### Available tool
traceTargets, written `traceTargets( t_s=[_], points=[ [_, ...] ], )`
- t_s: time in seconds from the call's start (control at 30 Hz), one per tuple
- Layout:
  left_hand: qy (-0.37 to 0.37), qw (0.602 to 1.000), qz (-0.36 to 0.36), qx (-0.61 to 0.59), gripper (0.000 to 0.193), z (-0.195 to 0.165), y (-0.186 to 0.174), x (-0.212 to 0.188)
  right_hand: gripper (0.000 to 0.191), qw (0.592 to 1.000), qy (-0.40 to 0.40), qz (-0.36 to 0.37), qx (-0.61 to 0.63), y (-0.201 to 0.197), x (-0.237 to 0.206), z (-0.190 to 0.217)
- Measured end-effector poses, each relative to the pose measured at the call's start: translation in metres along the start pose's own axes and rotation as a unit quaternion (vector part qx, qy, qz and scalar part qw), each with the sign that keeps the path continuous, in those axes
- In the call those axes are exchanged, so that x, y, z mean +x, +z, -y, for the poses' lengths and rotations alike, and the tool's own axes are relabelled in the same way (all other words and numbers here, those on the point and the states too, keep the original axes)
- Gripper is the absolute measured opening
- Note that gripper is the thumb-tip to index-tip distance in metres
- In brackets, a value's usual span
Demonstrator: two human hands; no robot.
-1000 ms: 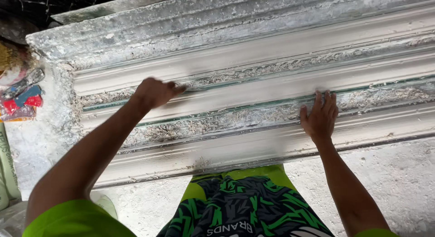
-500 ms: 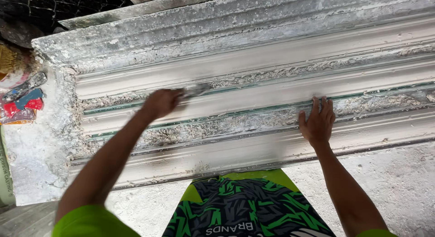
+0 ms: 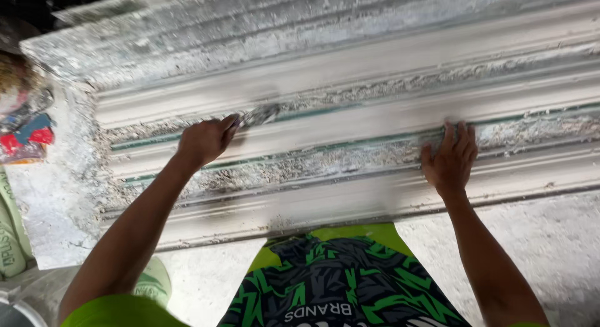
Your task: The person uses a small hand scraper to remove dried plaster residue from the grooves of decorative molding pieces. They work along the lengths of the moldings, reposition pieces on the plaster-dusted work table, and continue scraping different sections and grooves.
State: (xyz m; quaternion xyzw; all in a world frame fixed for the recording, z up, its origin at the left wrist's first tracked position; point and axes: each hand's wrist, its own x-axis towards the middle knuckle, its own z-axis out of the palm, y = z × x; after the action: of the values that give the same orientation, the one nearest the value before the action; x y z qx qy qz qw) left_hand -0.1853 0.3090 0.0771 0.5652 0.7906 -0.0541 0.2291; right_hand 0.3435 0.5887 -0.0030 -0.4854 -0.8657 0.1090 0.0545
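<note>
While the left hand (image 3: 203,141) is closed around the handle of a small metal scraper (image 3: 257,115), its blurred blade lies in one of the upper grooves of a long white plaster moulding (image 3: 375,58) that runs across the whole view. The right hand (image 3: 451,159) holds nothing: it lies flat, fingers spread, pressed on a lower ridge of the same moulding, well apart from the tool. Crumbly grey-white residue fills several grooves, thickest near the left end and under the right hand, and thin green lines show along two of the channels. The person stands close against the near edge, in green and black shorts (image 3: 337,283), on a pale dusty floor (image 3: 550,246). At the far left sits a heap of coloured packaging (image 3: 28,130) beside a green and white sack (image 3: 12,233).

The likely trouble lies in the blade. Tilted too steeply or pushed too hard, it could dig into the smooth plaster edge and chip the profile rather than lift the crust. The blur on the tool suggests a quick stroke, and a slip along the groove could carry the metal towards the right hand. Loose crumbs under that flat palm could also let it slide, taking away the bracing. Whether the moulding is fixed down cannot be told from here.
</note>
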Motion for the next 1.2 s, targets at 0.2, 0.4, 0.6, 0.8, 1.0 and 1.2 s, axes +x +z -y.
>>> traceTargets(
  t_s=[0.2,0.4,0.6,0.8,1.0,1.2],
  points=[
    [0.008,0.999,-0.012,-0.042,0.041,-0.232,0.039,0.118,0.066,1.0,0.015,0.016,-0.011,0.002,-0.001,-0.005],
    [0.125,0.985,-0.079,-0.087,0.045,-0.334,0.029,0.165,0.067,0.998,0.05,0.042,-0.006,-0.002,0.002,-0.005],
    [0.25,0.96,-0.039,0.116,0.056,-0.164,-0.01,0.073,0.072,0.999,0.036,0.029,-0.009,0.003,-0.001,-0.004],
    [0.322,0.922,-0.028,0.212,0.049,-0.174,-0.022,0.073,0.069,1.0,0.021,0.014,-0.014,0.01,-0.006,-0.009],
    [0.363,0.919,-0.08,0.134,0.039,-0.317,0.002,0.184,0.067,1.0,0.012,-0.001,-0.017,0.005,-0.006,-0.009],
    [0.384,0.896,-0.1,0.202,0.048,-0.218,-0.021,0.11,0.067,1.0,0.015,0.007,-0.004,0.005,-0.004,-0.011]
  ],
)
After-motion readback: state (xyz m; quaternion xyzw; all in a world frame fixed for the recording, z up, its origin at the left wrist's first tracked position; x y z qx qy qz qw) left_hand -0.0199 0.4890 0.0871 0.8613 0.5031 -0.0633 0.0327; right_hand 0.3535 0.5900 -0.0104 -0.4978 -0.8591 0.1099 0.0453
